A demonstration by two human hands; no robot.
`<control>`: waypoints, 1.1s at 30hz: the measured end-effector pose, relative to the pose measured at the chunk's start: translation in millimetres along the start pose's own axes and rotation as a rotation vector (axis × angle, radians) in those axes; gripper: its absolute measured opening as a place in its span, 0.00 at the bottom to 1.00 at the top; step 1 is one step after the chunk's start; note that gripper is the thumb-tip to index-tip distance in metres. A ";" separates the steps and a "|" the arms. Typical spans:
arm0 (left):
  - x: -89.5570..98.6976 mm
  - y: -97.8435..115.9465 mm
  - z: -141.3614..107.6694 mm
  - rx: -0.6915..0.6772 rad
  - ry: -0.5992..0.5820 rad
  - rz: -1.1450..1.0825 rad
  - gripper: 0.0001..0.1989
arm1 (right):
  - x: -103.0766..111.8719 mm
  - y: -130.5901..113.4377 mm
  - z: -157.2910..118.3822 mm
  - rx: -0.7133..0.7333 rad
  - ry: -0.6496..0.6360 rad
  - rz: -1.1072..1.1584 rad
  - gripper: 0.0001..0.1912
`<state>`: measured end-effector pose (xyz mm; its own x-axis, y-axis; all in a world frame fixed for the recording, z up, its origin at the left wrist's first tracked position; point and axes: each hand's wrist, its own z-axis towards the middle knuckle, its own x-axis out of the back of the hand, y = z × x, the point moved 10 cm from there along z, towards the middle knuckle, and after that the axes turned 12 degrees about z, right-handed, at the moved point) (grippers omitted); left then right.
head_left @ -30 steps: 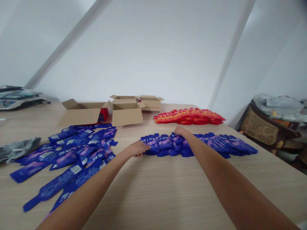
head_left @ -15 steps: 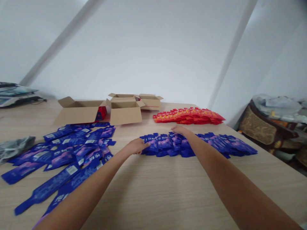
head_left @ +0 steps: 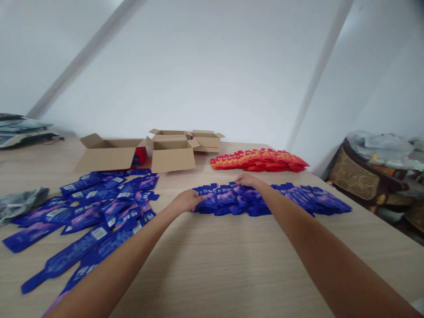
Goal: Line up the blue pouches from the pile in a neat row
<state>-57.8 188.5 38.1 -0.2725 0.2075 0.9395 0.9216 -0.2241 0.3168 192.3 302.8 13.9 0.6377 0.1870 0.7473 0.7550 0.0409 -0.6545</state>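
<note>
In the head view, both hands are at a row of blue packets (head_left: 229, 202) on the table (head_left: 215, 269). The packets lie overlapping, printed faces up, in a long band running from the middle toward the right. The left hand (head_left: 184, 202) is at the row's left end, its thumb reaching onto the end packet and its other fingers curled low beside it; whether they pinch the packet I cannot tell. The right hand (head_left: 247, 179) reaches over the row to its far edge, fingertips pointing left and bent down by the packets' top tabs. Its grip is hidden too (the hand itself covers the spot), so I cannot tell whether the fingers press or pinch.

Left of the row, well apart from it, a loose heap (head_left: 88, 214) of more blue packets lies at mixed angles, some showing white labels. A grey cloth (head_left: 23, 204) sits at its left edge. Beyond the row is a band of red packets (head_left: 260, 160), also overlapping.

Toward the wall (head_left: 212, 66) stand four open cartons (head_left: 174, 159) with their flaps up; a red object (head_left: 140, 156), partly hidden, shows beside the leftmost one. A flat stack (head_left: 23, 130) rests at the far left. Past the table's right edge is a patterned chair (head_left: 353, 176) with clear plastic bags (head_left: 380, 143) on it.
</note>
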 end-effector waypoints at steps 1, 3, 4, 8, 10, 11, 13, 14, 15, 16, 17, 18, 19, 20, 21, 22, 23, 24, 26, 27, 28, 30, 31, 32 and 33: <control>2.8 0.4 0.6 0.002 0.028 0.015 0.27 | 0.1 0.0 -1.1 0.009 -0.001 0.008 0.10; 12.7 3.6 1.4 0.004 0.136 0.040 0.23 | 1.1 -0.7 -3.4 0.029 0.000 0.025 0.11; 19.0 7.3 1.1 -0.002 0.209 0.045 0.21 | 1.9 -1.5 -4.5 0.041 0.000 0.033 0.12; 28.4 42.9 -3.2 -0.131 0.416 0.027 0.14 | 3.5 -7.9 -11.4 0.107 -0.016 0.066 0.14; 20.4 71.2 -4.5 -0.260 0.428 0.010 0.13 | 3.0 -13.0 -17.5 0.147 -0.032 0.078 0.15; 14.0 85.3 -4.5 -0.323 0.417 0.007 0.14 | 2.4 -15.7 -21.4 0.167 -0.041 0.081 0.16; -1.9 110.4 -2.8 -0.423 0.371 0.019 0.20 | 1.1 -20.7 -29.9 0.205 -0.059 0.079 0.17; -10.4 120.2 -0.8 -0.453 0.344 0.038 0.24 | 0.5 -22.4 -34.2 0.219 -0.068 0.073 0.18; -18.5 128.2 1.7 -0.474 0.319 0.063 0.27 | 0.0 -23.4 -38.3 0.231 -0.075 0.064 0.19; -26.2 134.2 4.7 -0.486 0.297 0.091 0.30 | -0.2 -23.7 -41.9 0.241 -0.079 0.051 0.20; -33.1 138.1 7.9 -0.489 0.277 0.120 0.32 | 0.2 -23.3 -44.9 0.250 -0.077 0.035 0.21; -39.0 140.3 11.2 -0.487 0.259 0.146 0.34 | 1.2 -22.3 -47.3 0.257 -0.070 0.015 0.22; -43.6 141.4 13.8 -0.487 0.248 0.167 0.34 | 2.7 -20.8 -49.2 0.264 -0.057 -0.008 0.23; -46.8 141.8 15.7 -0.489 0.244 0.184 0.34 | 4.4 -18.9 -50.7 0.268 -0.042 -0.033 0.24; -48.9 141.7 16.8 -0.493 0.245 0.196 0.34 | 5.7 -16.7 -52.0 0.270 -0.030 -0.058 0.24; -50.0 141.3 17.2 -0.497 0.250 0.207 0.33 | 6.2 -14.3 -53.2 0.268 -0.024 -0.081 0.24; -50.5 140.8 17.1 -0.500 0.256 0.216 0.33 | 6.0 -12.3 -54.5 0.266 -0.024 -0.102 0.24; -50.8 140.3 16.6 -0.502 0.260 0.225 0.33 | 5.2 -10.8 -56.2 0.265 -0.030 -0.121 0.24; -50.9 139.3 15.3 -0.495 0.265 0.242 0.34 | 2.8 -10.0 -60.8 0.266 -0.050 -0.152 0.25; -50.7 139.1 14.7 -0.490 0.267 0.250 0.34 | 1.9 -10.7 -63.8 0.267 -0.058 -0.166 0.26; -50.4 139.2 14.2 -0.485 0.270 0.257 0.35 | 1.2 -12.0 -67.2 0.269 -0.065 -0.180 0.26; -49.7 140.4 12.8 -0.484 0.277 0.268 0.36 | 0.6 -16.0 -75.7 0.273 -0.074 -0.205 0.27; -49.1 141.1 12.1 -0.487 0.283 0.271 0.37 | 0.5 -18.6 -80.8 0.278 -0.079 -0.215 0.27; -48.6 141.8 11.3 -0.491 0.289 0.273 0.37 | 0.5 -21.4 -86.4 0.284 -0.082 -0.222 0.27; -48.1 142.3 10.3 -0.495 0.294 0.274 0.36 | 0.4 -24.2 -92.5 0.290 -0.087 -0.230 0.27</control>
<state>89.3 156.5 36.6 -0.1743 -0.1739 0.9692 0.7512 -0.6598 0.0167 188.4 211.1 40.7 0.4316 0.2225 0.8742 0.7942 0.3657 -0.4852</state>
